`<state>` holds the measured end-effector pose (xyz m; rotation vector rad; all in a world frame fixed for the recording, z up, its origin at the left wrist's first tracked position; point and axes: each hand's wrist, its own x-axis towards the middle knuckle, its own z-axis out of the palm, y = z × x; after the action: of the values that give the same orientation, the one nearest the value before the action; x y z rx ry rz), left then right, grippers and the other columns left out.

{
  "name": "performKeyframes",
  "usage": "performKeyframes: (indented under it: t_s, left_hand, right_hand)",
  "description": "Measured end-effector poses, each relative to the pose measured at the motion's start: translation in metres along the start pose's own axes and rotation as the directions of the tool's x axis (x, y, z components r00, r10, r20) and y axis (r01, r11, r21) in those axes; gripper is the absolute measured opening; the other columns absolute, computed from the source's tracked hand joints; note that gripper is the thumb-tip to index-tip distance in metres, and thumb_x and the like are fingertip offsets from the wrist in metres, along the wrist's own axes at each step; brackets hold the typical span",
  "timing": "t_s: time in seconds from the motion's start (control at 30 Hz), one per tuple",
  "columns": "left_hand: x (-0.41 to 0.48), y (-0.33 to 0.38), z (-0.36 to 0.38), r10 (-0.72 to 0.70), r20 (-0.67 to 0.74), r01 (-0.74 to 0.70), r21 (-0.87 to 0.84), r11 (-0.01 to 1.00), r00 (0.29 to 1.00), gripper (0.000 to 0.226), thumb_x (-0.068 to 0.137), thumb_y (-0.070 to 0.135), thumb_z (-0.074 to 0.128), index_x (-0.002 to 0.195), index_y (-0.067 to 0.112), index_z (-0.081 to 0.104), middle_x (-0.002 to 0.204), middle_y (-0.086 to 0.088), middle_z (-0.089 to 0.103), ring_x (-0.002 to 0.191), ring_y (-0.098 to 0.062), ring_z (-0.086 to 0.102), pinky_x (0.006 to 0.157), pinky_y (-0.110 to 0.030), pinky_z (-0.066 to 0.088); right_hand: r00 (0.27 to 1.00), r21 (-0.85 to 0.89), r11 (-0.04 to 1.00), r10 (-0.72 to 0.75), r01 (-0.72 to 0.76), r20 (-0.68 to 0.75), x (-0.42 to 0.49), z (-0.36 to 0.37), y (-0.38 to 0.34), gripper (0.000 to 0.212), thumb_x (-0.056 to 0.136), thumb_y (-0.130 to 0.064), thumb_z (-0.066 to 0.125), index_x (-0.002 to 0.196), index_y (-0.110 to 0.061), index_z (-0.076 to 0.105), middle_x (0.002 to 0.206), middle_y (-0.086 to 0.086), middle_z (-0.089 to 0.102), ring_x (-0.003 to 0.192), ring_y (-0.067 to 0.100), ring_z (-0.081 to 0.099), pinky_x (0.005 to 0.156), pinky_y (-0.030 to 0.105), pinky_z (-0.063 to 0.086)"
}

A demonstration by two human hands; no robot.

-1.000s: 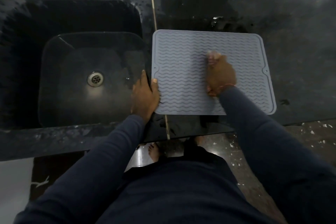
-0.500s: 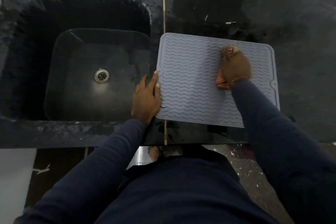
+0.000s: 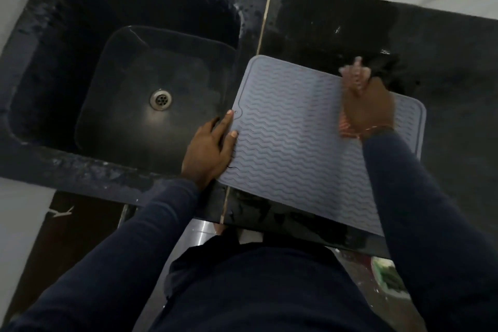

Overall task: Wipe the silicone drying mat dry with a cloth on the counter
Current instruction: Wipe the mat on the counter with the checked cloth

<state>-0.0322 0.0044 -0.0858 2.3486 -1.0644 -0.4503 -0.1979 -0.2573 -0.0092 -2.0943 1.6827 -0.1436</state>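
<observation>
The silicone mat lay flat on the counter, just right of the sink. The left hand pressed its sink-side edge, fingers spread. The right hand clutched the cloth at the mat's far edge. Floppy, probably slick; best pinned at an edge.
</observation>
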Motion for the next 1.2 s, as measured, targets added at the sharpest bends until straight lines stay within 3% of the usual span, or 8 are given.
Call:
performKeyframes:
  t_s: [0.23, 0.4, 0.6, 0.73, 0.9, 1.0, 1.1, 1.2]
  left_hand:
    - [-0.002, 0.004, 0.0, -0.026, -0.001, 0.026, 0.003, 1.0, 1.0, 0.053, 0.098, 0.048, 0.042, 0.148, 0.031, 0.034, 0.138, -0.01, 0.05, 0.124, -0.024, 0.046, 0.103, -0.036, 0.041]
    - [-0.003, 0.0, -0.002, 0.023, 0.026, -0.022, -0.056, 0.998, 0.999, 0.054, 0.099, 0.046, 0.041, 0.149, 0.029, 0.032, 0.136, -0.009, 0.05, 0.122, -0.022, 0.045, 0.102, -0.03, 0.037]
    - [-0.003, -0.002, -0.001, 0.033, 0.035, -0.029, -0.131, 0.991, 0.999, 0.055, 0.1, 0.046, 0.04, 0.151, 0.03, 0.027, 0.138, -0.008, 0.05, 0.123, -0.023, 0.044, 0.106, -0.034, 0.037]
    - [-0.005, -0.003, -0.004, 0.033, 0.066, -0.022, -0.156, 0.987, 0.997, 0.053, 0.1, 0.048, 0.035, 0.15, 0.033, 0.026, 0.139, -0.011, 0.052, 0.12, -0.03, 0.048, 0.106, -0.042, 0.038]
    - [-0.002, -0.008, -0.003, 0.101, 0.061, -0.091, -0.143, 0.986, 0.993, 0.055, 0.1, 0.047, 0.029, 0.15, 0.026, 0.03, 0.136, -0.016, 0.054, 0.118, -0.035, 0.052, 0.103, -0.039, 0.037]
    - [-0.002, -0.009, -0.003, 0.065, 0.066, -0.053, -0.166, 0.985, 0.996, 0.049, 0.102, 0.039, 0.034, 0.15, 0.028, 0.029, 0.137, -0.015, 0.052, 0.119, -0.033, 0.05, 0.106, -0.039, 0.035]
    - [-0.003, -0.009, -0.003, 0.057, 0.062, -0.045, -0.187, 0.981, 0.996, 0.05, 0.102, 0.037, 0.035, 0.151, 0.029, 0.027, 0.141, -0.012, 0.048, 0.124, -0.032, 0.045, 0.107, -0.039, 0.034]
    - [-0.003, -0.008, -0.002, 0.05, 0.078, -0.035, -0.179, 0.983, 0.996, 0.051, 0.102, 0.037, 0.034, 0.152, 0.026, 0.025, 0.14, -0.012, 0.049, 0.124, -0.032, 0.044, 0.104, -0.04, 0.035]
  right_hand:
    - [0.939, 0.173, 0.939, -0.321, 0.298, 0.126, -0.066, 0.099, -0.108, 0.03, 0.096, -0.018, 0.053, 0.126, -0.018, 0.05, 0.107, 0.002, 0.065, 0.097, 0.019, 0.062, 0.081, 0.03, 0.047]
    - [0.932, 0.298, 0.919, -0.317, 0.257, 0.176, -0.039, 0.064, -0.084, 0.031, 0.098, -0.045, 0.047, 0.098, -0.019, 0.063, 0.083, -0.003, 0.064, 0.076, 0.014, 0.063, 0.068, 0.033, 0.051]
    - [0.996, -0.098, 0.991, 0.088, -0.088, -0.006, -0.058, 0.007, 0.009, 0.06, 0.101, -0.053, 0.032, 0.12, -0.004, 0.061, 0.116, 0.021, 0.063, 0.109, 0.037, 0.059, 0.093, 0.041, 0.043]
    - [0.972, -0.057, 0.974, -0.212, 0.218, 0.096, -0.102, 0.056, -0.077, 0.042, 0.105, -0.023, 0.032, 0.143, -0.011, 0.044, 0.142, 0.01, 0.051, 0.129, 0.029, 0.049, 0.107, 0.036, 0.034]
    - [0.913, 0.119, 0.941, -0.338, 0.318, 0.231, -0.119, 0.082, -0.112, 0.031, 0.099, -0.038, 0.049, 0.11, -0.016, 0.068, 0.103, 0.011, 0.07, 0.097, 0.029, 0.066, 0.082, 0.035, 0.049]
    - [0.975, 0.095, 0.98, -0.187, 0.176, 0.118, -0.092, 0.052, -0.061, 0.049, 0.095, -0.058, 0.046, 0.075, -0.016, 0.062, 0.07, 0.002, 0.062, 0.075, 0.025, 0.063, 0.061, 0.029, 0.039]
    - [0.993, -0.066, 0.993, 0.097, -0.101, -0.061, -0.078, 0.024, -0.007, 0.064, 0.091, -0.068, 0.041, 0.089, -0.01, 0.069, 0.081, 0.012, 0.066, 0.083, 0.034, 0.064, 0.066, 0.031, 0.042]
    - [0.998, -0.133, 0.991, 0.001, -0.01, -0.07, -0.098, 0.054, -0.036, 0.048, 0.099, -0.049, 0.037, 0.111, -0.014, 0.067, 0.103, 0.012, 0.071, 0.096, 0.033, 0.066, 0.076, 0.032, 0.045]
